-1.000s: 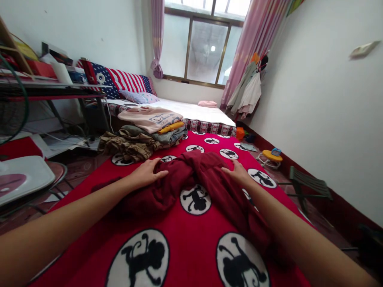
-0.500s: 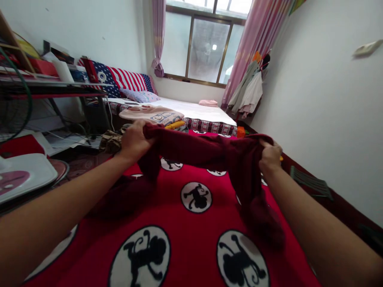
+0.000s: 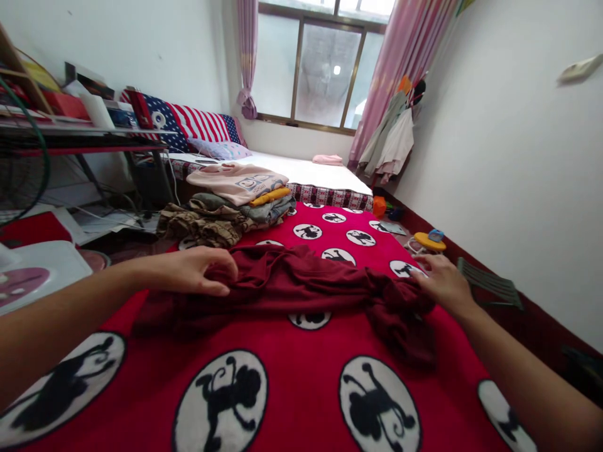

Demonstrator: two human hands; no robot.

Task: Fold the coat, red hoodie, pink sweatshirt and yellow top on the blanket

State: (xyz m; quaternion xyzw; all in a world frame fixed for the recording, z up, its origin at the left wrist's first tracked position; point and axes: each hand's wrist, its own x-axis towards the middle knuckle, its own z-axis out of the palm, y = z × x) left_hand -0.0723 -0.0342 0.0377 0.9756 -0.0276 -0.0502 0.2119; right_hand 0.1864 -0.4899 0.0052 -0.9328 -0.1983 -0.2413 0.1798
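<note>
The dark red garment is no more lifted and now lies across the middle of the red monkey blanket, with the left hand loosely curled on it and the right hand touching it, grip open.

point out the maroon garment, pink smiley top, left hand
maroon garment [image 3: 301, 270], head view, middle fold
pink smiley top [image 3: 235, 181], head view, folded front
left hand [image 3: 195, 270], head view, back of hand

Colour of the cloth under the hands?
The cloth is plain dark maroon, darker than the red blanket beneath it; the head view shows it best.
</note>
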